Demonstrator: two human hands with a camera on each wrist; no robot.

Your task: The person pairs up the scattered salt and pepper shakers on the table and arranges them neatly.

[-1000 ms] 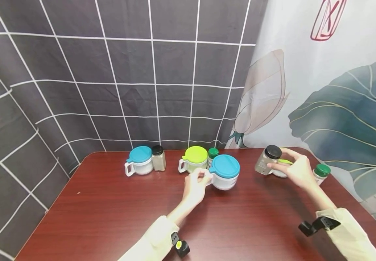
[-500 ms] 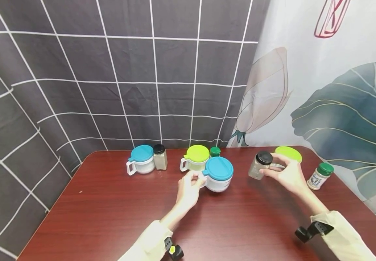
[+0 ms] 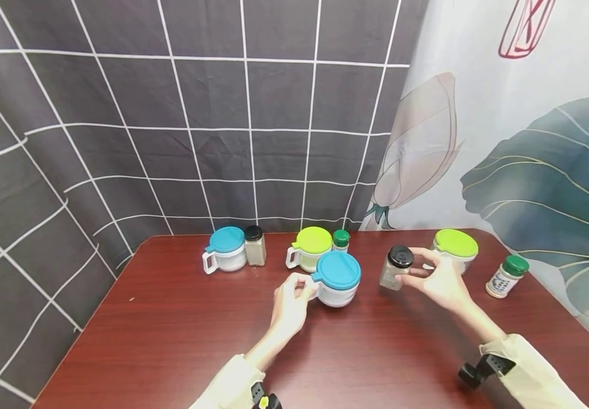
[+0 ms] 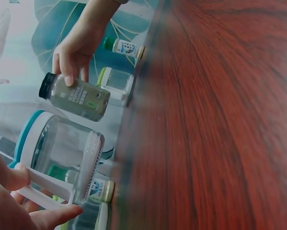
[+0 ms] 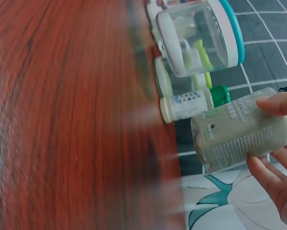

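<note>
My left hand (image 3: 290, 307) grips the white handle of a clear seasoning pot (image 3: 337, 278) with a blue lid. In the left wrist view, thumb and fingers close round that handle (image 4: 50, 188), and the pot's base is raised off the tabletop. A pepper jar (image 3: 395, 271) with a black cap is pinched between the thumb and fingers of my right hand (image 3: 439, 282). It leans a little, and its printed label (image 5: 244, 132) faces the right wrist camera. The two held containers are side by side with a small gap, the pot on the left.
At the back stand a second blue-lidded pot (image 3: 226, 250), another black-capped jar (image 3: 255, 247), a green-lidded pot (image 3: 312, 244) and a green-capped shaker (image 3: 341, 240). Another green-lidded pot (image 3: 456, 244) and shaker (image 3: 506, 276) stand at right. A tiled-pattern curtain (image 3: 212, 142) hangs behind the red-brown table (image 3: 171, 318).
My right hand has carried the pepper jar left and nearer, away from the right-hand green-lidded pot. My left hand has brought the blue-lidded pot slightly left and nearer. The head view has shifted slightly.
</note>
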